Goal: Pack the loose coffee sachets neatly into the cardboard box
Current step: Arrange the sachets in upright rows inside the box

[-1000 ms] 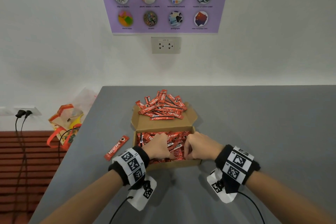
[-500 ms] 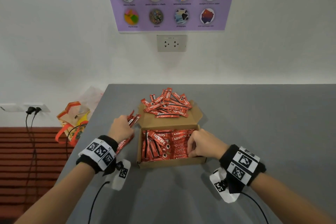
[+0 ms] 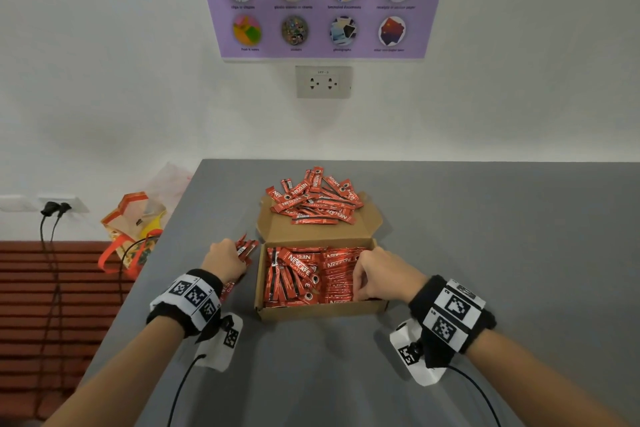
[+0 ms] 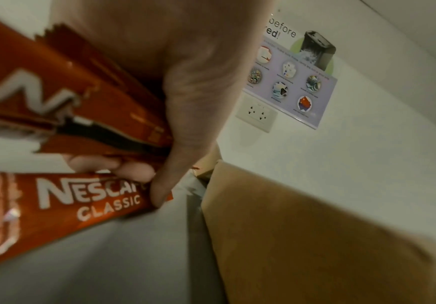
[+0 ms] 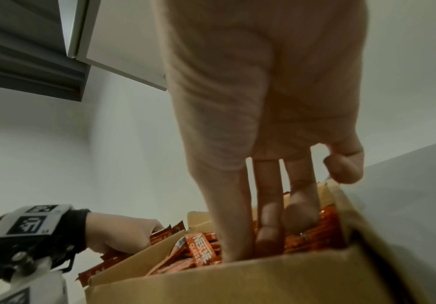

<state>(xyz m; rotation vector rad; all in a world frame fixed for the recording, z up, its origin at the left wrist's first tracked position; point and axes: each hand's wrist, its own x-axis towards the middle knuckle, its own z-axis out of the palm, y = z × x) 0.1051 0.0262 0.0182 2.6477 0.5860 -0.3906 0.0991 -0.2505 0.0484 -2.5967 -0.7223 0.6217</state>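
A cardboard box (image 3: 318, 312) stands open on the grey table (image 3: 502, 253), filled with red coffee sachets (image 3: 298, 277). A loose pile of sachets (image 3: 315, 199) lies on its folded-back lid (image 3: 277, 230). My left hand (image 3: 225, 258) is just left of the box and grips a bundle of sachets (image 4: 69, 92). Its thumb tip touches a single sachet (image 4: 81, 201) lying on the table. My right hand (image 3: 377, 274) is inside the box's right half, its fingers (image 5: 269, 232) pointing down and pressing on the packed sachets (image 5: 310, 234).
The table's left edge (image 3: 145, 291) runs close beside my left hand. Beyond it a colourful bag (image 3: 135, 229) sits lower down, with cables plugged into a wall socket (image 3: 55, 208). A poster and an outlet (image 3: 323, 81) hang on the far wall.
My left hand has come out of the box with a bundle of sachets and moved left over the single sachet on the table. The right hand stays in the box.
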